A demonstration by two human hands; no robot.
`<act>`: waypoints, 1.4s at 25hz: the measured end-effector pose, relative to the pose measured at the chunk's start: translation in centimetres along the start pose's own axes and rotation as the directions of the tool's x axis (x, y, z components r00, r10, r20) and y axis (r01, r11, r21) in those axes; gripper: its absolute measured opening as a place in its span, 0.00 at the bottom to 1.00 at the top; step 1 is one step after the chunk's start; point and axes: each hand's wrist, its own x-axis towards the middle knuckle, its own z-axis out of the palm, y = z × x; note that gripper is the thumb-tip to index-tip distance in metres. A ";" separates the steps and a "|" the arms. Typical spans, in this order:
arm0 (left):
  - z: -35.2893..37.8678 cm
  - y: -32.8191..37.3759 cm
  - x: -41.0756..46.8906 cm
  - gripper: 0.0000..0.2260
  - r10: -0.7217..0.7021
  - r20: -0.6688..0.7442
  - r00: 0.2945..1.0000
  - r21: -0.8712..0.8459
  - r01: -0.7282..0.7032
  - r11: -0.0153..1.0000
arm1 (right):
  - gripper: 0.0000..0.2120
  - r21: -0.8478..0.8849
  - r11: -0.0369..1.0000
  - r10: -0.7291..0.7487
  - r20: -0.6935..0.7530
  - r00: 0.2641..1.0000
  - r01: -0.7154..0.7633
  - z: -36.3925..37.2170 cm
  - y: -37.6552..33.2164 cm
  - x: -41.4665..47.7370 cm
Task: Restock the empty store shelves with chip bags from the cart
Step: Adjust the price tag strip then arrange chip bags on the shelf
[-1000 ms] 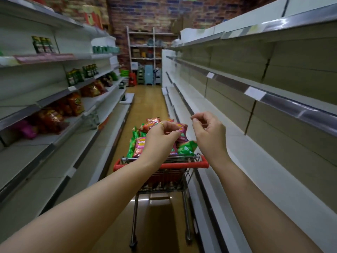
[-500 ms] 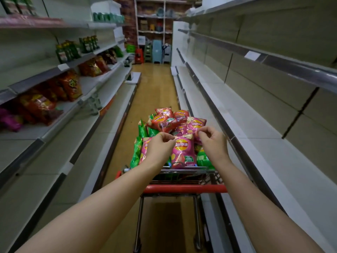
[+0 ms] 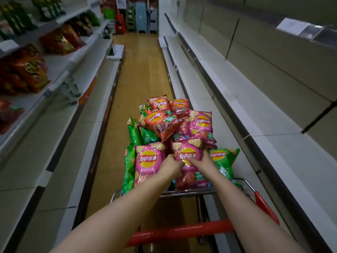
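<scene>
A shopping cart (image 3: 182,230) with a red handle stands in the aisle below me, heaped with pink, red and green chip bags. Both hands reach into it. My left hand (image 3: 170,166) and my right hand (image 3: 202,162) grip the two sides of one pink chip bag (image 3: 188,154) near the cart's near end. A second pink bag (image 3: 147,161) lies just left of it, and a green bag (image 3: 223,159) just right. Red bags (image 3: 160,121) top the far part of the heap. Bare white shelves (image 3: 273,143) run along the right.
Left shelving (image 3: 60,66) carries orange and red snack bags on upper tiers; its lower tiers are bare. The wooden aisle floor (image 3: 140,66) runs ahead to stacked stools and crates at the far end. The cart sits close to the right shelf edge.
My view has tilted down and moved closer to the cart. Both hands dropped from above the cart onto the heap and took hold of the pink bag.
</scene>
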 end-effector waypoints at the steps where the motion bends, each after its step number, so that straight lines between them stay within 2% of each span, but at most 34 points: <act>1: 0.2 -0.1 0.7 0.12 -0.022 0.012 1.000 -0.017 0.022 1.000 | 0.52 -0.019 1.000 0.022 0.008 1.000 -0.022 0.6 0.5 0.8; 5: 1.4 -0.5 2.9 0.15 -0.068 0.100 0.993 -0.128 0.081 0.988 | 0.47 -0.075 0.995 0.056 -0.041 0.998 -0.059 0.7 -0.4 0.1; 8: 1.9 -0.7 3.4 0.12 -0.053 0.096 0.994 -0.135 0.065 0.989 | 0.47 -0.092 0.995 0.029 -0.067 0.997 -0.035 0.6 -0.5 -0.1; 13: 2.1 0.4 2.3 0.17 0.035 0.031 0.999 -0.170 -0.029 0.985 | 0.41 0.037 0.995 -0.086 -0.156 0.984 0.093 -1.8 -1.8 -2.7; 15: 2.1 1.1 1.3 0.24 0.094 -0.014 0.996 -0.194 -0.095 0.976 | 0.41 0.114 0.979 -0.144 -0.218 0.965 0.172 -3.6 -2.7 -4.8; 17: 2.1 2.1 -0.3 0.35 0.174 -0.068 0.982 -0.222 -0.185 0.957 | 0.40 0.182 0.949 -0.199 -0.292 0.935 0.259 -5.5 -3.6 -7.3; 19: 2.2 2.8 -2.4 0.44 0.254 -0.066 0.965 -0.255 -0.262 0.931 | 0.39 0.246 0.907 -0.242 -0.361 0.901 0.342 -7.5 -4.2 -10.3; 22: 2.7 4.0 -6.9 0.32 0.355 0.071 0.932 -0.424 -0.293 0.857 | 0.39 0.327 0.829 -0.307 -0.411 0.858 0.453 -10.2 -4.5 -15.2; 24: 3.4 4.3 -10.6 0.25 0.423 0.130 0.897 -0.515 -0.304 0.801 | 0.34 0.343 0.792 -0.347 -0.427 0.835 0.505 -11.7 -3.7 -19.0; 27: 5.2 4.1 -16.3 0.22 0.525 0.089 0.847 -0.576 -0.386 0.721 | 0.20 0.424 0.703 -0.395 -0.435 0.809 0.571 -13.8 -1.8 -25.5; 31: 7.6 3.6 -25.4 0.13 0.647 0.081 0.758 -0.630 -0.464 0.623 | 0.17 0.458 0.656 -0.379 -0.486 0.787 0.599 -16.6 1.2 -34.5; 35: 10.0 3.3 -34.5 0.18 0.747 0.170 0.643 -0.645 -0.501 0.577 | 0.11 0.429 0.620 -0.360 -0.588 0.724 0.657 -19.2 4.2 -44.1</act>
